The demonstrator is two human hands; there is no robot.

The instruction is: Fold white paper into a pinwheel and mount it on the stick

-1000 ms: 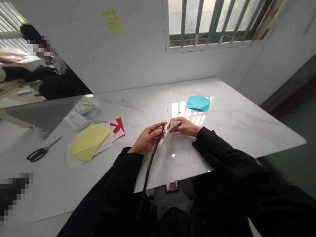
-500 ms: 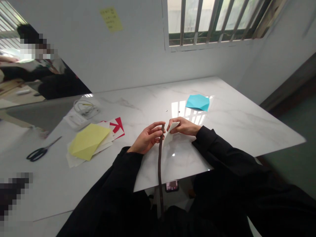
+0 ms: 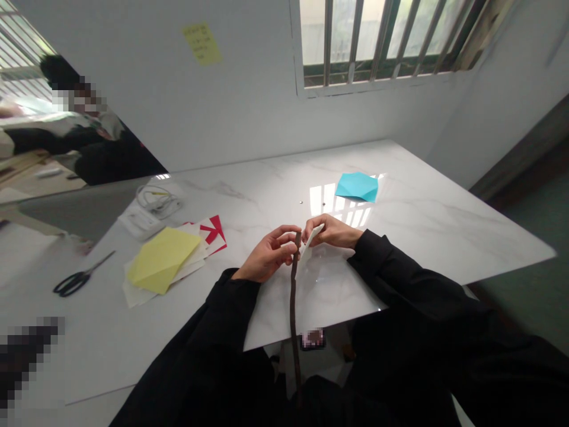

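Note:
Near the front of the marble-look table, my left hand (image 3: 270,254) pinches the upper end of a long, narrow brown strip (image 3: 293,308). The strip hangs down past the table edge toward my lap; whether it is ribbon or strap I cannot tell. My right hand (image 3: 333,231) grips a folded piece of cream paper (image 3: 310,252), tilted on edge just right of the strip. The fingertips of both hands almost meet, and the right fingertips are partly hidden behind the paper. Two tiny shiny bits (image 3: 301,202) lie beyond my hands.
A blue paper sheet (image 3: 357,187) lies at the back right. To the left are yellow paper (image 3: 164,259) on pale sheets, red paper pieces (image 3: 216,228), black-handled scissors (image 3: 73,283) and a white box with a cable (image 3: 141,222). Another person (image 3: 100,148) sits beyond the partition.
My left hand has brought the strip's upper end slightly right, closer to the cream paper. Both hands keep their holds. The whole view has shifted a little.

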